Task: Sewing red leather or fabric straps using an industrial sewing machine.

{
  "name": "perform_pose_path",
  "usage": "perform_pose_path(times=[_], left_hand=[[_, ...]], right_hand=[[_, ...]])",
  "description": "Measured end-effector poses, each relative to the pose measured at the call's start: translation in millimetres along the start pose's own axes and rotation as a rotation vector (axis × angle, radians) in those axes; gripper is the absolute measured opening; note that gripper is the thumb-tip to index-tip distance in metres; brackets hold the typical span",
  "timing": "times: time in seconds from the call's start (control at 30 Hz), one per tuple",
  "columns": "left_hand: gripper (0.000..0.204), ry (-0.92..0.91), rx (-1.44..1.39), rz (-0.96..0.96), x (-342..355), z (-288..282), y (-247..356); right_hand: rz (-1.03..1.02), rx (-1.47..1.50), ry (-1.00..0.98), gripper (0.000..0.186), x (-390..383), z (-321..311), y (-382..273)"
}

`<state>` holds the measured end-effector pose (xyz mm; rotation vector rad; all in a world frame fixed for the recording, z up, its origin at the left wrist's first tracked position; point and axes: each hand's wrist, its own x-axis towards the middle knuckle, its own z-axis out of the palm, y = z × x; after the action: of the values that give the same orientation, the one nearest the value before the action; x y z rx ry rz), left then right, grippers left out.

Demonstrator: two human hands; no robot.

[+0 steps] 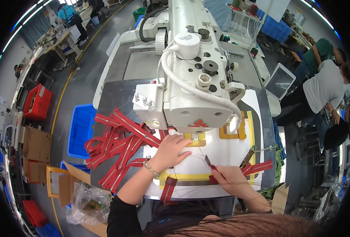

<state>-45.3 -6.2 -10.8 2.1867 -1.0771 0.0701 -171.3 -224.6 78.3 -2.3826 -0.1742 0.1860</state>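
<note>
My left hand [170, 153] lies by the sewing plate under the machine head [198, 102], fingers stretched out and thumb apart. Its fingers are beside the end of a long red zipper [133, 128], which runs from a pile of red zippers [110, 150] on the left. My right hand [233, 181] is closed round a small dark red piece [207, 160] with a pointed end; its kind is unclear. Thin threads run between the hands. A short red zipper [168, 189] hangs over the table's front edge, and another red zipper [258, 168] lies beyond my right hand.
Yellow tape [185, 177] borders the white work sheet, and a yellow frame [243, 126] lies at its right. A small screen [280, 82] stands at the right. Beside the table are a blue bin [80, 130] and a carton with clear plastic [86, 201]. People stand farther off.
</note>
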Motion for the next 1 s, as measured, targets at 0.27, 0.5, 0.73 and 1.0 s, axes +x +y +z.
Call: perform_pose_path(times=[0.27,0.5,0.73,1.0], left_hand=[[0.055,0.013,0.379,0.06,5,1,17],[0.022,-0.204,-0.221,-0.04,-1,-16,24],[0.029,-0.522,-0.899,-0.066,-8,-32,37],[0.028,-0.509,-1.135,-0.373,-8,-27,49]], right_hand=[[0.204,0.587,-0.625,0.029,-22,-15,-19],[0.172,0.885,-0.669,0.032,-21,48,0],[0.196,0.738,-0.776,0.03,20,34,9],[-0.338,-0.063,0.105,0.029,77,29,49]])
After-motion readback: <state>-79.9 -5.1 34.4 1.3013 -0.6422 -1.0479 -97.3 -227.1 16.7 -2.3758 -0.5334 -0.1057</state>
